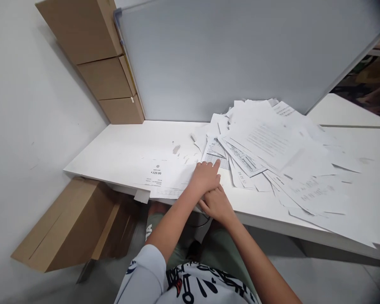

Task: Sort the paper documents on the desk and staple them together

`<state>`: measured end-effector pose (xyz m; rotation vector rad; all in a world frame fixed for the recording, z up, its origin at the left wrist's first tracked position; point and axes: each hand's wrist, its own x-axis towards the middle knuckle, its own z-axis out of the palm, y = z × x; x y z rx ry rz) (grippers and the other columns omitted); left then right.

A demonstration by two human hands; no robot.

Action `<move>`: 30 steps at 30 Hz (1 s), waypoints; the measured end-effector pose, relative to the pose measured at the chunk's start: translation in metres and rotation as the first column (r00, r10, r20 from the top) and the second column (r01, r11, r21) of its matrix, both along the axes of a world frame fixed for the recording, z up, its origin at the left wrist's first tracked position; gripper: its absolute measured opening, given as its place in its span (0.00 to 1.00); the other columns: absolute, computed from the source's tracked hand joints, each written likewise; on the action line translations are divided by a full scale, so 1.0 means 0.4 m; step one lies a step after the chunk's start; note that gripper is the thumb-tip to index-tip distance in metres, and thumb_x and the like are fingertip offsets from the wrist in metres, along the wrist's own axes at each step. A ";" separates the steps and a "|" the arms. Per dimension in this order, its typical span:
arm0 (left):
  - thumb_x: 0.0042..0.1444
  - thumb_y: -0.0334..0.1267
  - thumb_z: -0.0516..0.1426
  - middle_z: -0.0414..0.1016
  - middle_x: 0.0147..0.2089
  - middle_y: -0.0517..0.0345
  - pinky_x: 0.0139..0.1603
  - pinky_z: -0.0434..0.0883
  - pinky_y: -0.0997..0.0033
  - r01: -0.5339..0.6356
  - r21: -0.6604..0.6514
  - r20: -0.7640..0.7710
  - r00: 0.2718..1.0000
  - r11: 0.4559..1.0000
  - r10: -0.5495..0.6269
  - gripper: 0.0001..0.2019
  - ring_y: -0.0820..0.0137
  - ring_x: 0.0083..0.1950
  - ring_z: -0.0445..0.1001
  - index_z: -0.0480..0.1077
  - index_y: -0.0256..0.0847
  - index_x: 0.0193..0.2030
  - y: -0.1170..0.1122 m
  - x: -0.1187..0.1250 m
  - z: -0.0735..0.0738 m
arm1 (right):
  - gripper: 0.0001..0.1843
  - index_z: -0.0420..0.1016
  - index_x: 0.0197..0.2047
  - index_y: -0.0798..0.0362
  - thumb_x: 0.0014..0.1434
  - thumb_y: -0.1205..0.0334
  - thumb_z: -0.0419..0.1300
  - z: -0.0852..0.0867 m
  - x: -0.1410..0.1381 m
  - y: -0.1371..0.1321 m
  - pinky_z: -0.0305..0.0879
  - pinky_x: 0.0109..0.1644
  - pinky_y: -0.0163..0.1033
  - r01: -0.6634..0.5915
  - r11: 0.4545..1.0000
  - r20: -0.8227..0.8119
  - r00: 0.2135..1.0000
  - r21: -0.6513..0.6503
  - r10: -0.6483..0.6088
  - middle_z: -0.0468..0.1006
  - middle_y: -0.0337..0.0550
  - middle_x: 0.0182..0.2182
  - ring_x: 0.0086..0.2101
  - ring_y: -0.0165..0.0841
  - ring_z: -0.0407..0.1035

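My left hand (pixel 205 175) is at the near side of the white table, its fingers bent down beside a printed form (pixel 215 148). What lies under those fingers is hidden. Close against it, my right hand (pixel 220 203) has its fingertips partly covered by the left one and its thumb toward the table edge. Both hands look closed; I cannot make out anything between their fingers. A sheet marked 220.00 (pixel 164 179) lies left of my left wrist, reaching the front edge.
A messy heap of papers (pixel 272 143) spreads over the right of the white table (pixel 123 147). A grey panel (pixel 224 59) rises behind. Stacked cardboard boxes (pixel 114 78) stand at the back left; another cardboard box (pixel 63 223) is below the table at left.
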<state>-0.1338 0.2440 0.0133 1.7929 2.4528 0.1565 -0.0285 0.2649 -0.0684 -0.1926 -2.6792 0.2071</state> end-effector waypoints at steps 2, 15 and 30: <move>0.64 0.40 0.47 0.72 0.59 0.43 0.62 0.63 0.55 0.044 -0.035 0.032 0.999 0.998 -0.043 0.30 0.56 0.61 0.67 0.50 0.32 0.71 0.019 -0.016 -0.004 | 0.20 0.76 0.48 0.61 0.66 0.55 0.50 0.006 0.001 -0.002 0.55 0.60 0.52 0.025 1.000 -0.004 1.000 0.008 -0.025 0.81 0.56 0.42 0.48 0.48 0.71; 0.65 0.32 0.41 0.63 0.69 0.50 0.75 0.51 0.60 0.000 0.235 0.197 0.979 0.972 -0.048 0.26 0.63 0.76 0.46 0.56 0.31 0.69 -0.010 -0.032 -0.076 | 0.19 0.79 0.44 0.54 0.66 0.54 0.50 0.017 0.009 0.004 0.51 0.60 0.50 -0.020 0.999 0.068 0.997 -0.026 0.022 0.81 0.52 0.41 0.48 0.47 0.69; 0.63 0.27 0.46 0.66 0.66 0.46 0.72 0.56 0.57 0.129 0.261 -0.141 0.985 0.957 -0.094 0.20 0.58 0.73 0.53 0.67 0.32 0.59 -0.016 0.020 -0.047 | 0.22 0.79 0.50 0.58 0.62 0.57 0.49 -0.020 0.003 0.008 0.52 0.62 0.56 -0.030 0.997 0.096 0.995 -0.067 0.036 0.81 0.55 0.46 0.52 0.53 0.69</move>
